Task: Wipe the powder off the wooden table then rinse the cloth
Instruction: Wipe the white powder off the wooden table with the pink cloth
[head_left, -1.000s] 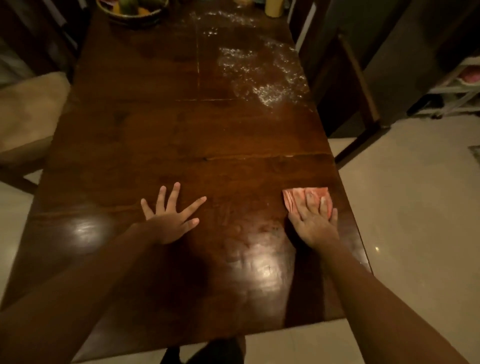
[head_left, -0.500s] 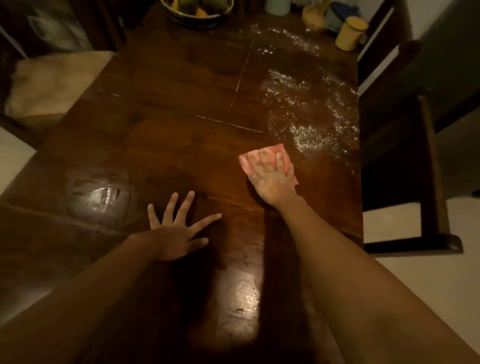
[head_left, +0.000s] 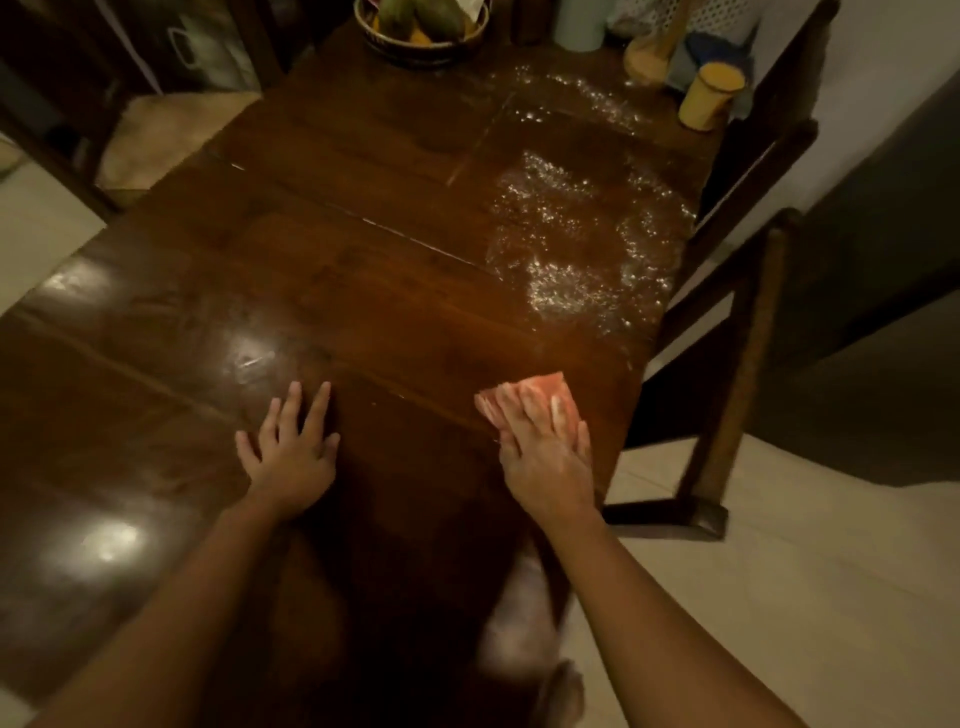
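Observation:
A dark wooden table fills the view. White powder lies scattered over its far right part, up to the right edge. A folded pink cloth lies flat near the right edge, short of the powder. My right hand presses it down with straight fingers and covers its near half. My left hand rests flat on the bare wood to the left, fingers spread.
At the far end stand a fruit bowl, a yellow cup, a pale container and a wooden utensil. A dark wooden chair stands close to the right edge, a cushioned chair at the far left.
My right hand slid the cloth across the table toward the powder and now holds it just short of the powder. The view has moved closer to the powder. My left hand stays flat.

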